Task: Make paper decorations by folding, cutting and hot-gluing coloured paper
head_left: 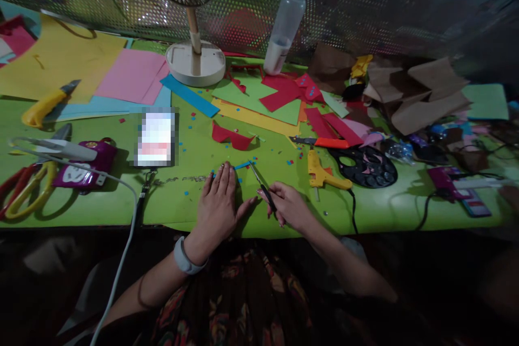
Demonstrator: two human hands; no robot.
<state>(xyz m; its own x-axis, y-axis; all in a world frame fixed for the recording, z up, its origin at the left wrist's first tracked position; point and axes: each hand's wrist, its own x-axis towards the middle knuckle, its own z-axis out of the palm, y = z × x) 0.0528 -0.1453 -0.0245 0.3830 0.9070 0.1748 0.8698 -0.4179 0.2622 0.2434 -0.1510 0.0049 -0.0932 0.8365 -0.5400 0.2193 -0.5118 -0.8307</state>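
Observation:
My left hand lies palm down on the green table, fingers stretched out, beside a thin blue paper strip. Its index fingertip is close to the strip's left end. My right hand is closed around a slim black-handled cutting tool with a pointed metal blade; I cannot tell whether it is a craft knife or scissors. The blade tip is at the strip's right part. Small blue and red paper bits are scattered around. A red paper mask shape lies just beyond my left hand.
A yellow glue gun and a black palette lie to the right. A phone, a purple socket box and large scissors are left. Behind stand a fan and a bottle, among coloured paper sheets.

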